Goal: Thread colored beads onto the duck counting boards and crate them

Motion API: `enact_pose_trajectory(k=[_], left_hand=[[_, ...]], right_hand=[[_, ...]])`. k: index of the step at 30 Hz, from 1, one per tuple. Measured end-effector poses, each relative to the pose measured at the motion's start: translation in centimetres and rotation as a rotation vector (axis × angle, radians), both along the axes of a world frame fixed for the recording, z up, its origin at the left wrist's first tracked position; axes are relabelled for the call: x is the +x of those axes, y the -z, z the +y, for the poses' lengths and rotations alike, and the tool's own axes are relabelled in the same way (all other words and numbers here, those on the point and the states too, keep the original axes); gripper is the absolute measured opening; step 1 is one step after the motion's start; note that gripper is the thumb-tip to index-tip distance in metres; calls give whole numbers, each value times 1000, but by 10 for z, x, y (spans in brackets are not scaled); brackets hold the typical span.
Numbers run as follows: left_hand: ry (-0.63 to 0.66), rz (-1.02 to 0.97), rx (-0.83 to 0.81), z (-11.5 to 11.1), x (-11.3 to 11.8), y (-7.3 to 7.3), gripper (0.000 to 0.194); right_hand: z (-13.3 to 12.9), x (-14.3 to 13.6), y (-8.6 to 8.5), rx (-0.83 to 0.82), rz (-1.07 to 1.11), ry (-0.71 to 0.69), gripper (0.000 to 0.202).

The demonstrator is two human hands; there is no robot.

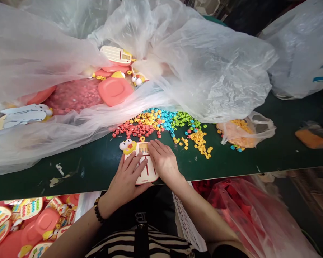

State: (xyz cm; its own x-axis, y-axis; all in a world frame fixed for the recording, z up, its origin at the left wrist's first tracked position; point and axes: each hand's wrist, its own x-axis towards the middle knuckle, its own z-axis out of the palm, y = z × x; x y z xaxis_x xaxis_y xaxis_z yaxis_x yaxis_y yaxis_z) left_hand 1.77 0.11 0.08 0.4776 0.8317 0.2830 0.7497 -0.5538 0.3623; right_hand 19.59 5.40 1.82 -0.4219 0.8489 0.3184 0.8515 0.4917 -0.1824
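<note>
A cream duck-shaped toy board point(144, 165) with red slots and a yellow duck head lies at the near edge of the dark green table point(258, 154). My left hand point(127, 177) rests flat on its left side, fingers spread. Laid over the board's right side is my right hand point(163, 161), fingers together and pointing toward the top. Just beyond the board lie heaps of small beads point(164, 123) in red, yellow, blue and green.
A big clear plastic bag point(70, 71) with pink toy parts and more duck boards fills the table's back left. A small bag of orange beads point(243, 132) lies right. Bins of finished boards point(24, 222) and red parts point(244, 211) sit below the table edge.
</note>
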Motion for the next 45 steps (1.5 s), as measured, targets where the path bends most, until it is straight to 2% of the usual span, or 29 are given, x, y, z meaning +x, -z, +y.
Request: enact_pose_trajectory(k=[5,8,10,12,14,16,21,25,28,31,33,35,38,42,45], left_hand=[[-19,-55,-10,-2,1,3,70],[-46,-87,-4,-2,0,5,81],[-51,-72,-3,-2,-1,6,85],[-55,-40,-11,-3,-2,4,87],[-55,9,-19,-3,0,-2,85],[-66,82,-22,-2,3,-12,82],[-72,205,-22,8,19,-31,83],[-19,191,13,19,26,-25,85],[10,175,45,21,26,-17,79],[32,143,74,19,25,-13,74],[35,126,95,18,26,-13,73],[26,112,123,17,26,-12,74],[9,91,147,15,24,-11,76],[-56,40,164,8,20,-6,73],[-116,-3,155,3,19,-2,71]], right_hand=[[-27,-13,7,21,76,85,33],[-38,-8,6,-22,196,77,40],[-31,7,2,-12,286,97,38],[-16,28,0,77,323,227,30],[0,48,1,135,250,362,26],[13,61,5,131,117,403,24],[23,60,19,170,-88,421,23],[23,58,22,154,-94,447,23],[20,58,17,158,18,462,23],[15,47,6,105,292,407,20],[12,33,-1,-3,478,272,17],[12,17,-4,-89,566,119,15],[16,-1,-2,-77,494,8,15],[16,-8,6,16,296,12,20],[13,-7,8,59,229,39,24]])
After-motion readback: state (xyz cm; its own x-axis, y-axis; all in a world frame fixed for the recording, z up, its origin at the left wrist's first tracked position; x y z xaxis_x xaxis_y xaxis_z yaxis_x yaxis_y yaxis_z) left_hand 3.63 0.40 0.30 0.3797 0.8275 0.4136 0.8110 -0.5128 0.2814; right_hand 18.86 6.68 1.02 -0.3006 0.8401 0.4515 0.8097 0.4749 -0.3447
